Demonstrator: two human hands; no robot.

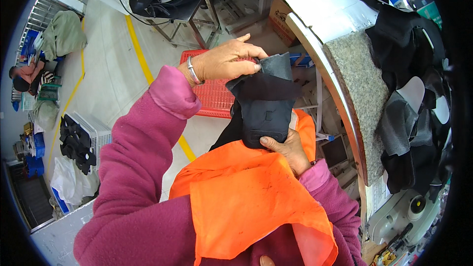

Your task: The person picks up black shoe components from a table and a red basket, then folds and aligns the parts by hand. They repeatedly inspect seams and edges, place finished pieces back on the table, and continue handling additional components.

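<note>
A black fabric shoe upper (268, 118) is held upright over my lap, its grey-lined opening at the top and its rounded end toward me. My left hand (229, 59), with a silver bangle at the wrist, pinches the top edge of the opening between thumb and fingers. Around the lower rounded end, my right hand (290, 150) has its thumb pressed on the front; its other fingers are hidden behind. Orange cloth (251, 192) lies across my lap and front, below the shoe upper.
A red plastic basket (212, 97) stands beyond my hands. On the right, a worktable (352, 83) carries a heap of black and grey shoe pieces (409, 123) and a white machine (399, 216). A white crate (98, 133) with black pieces sits at left. A stool (192, 24) stands ahead.
</note>
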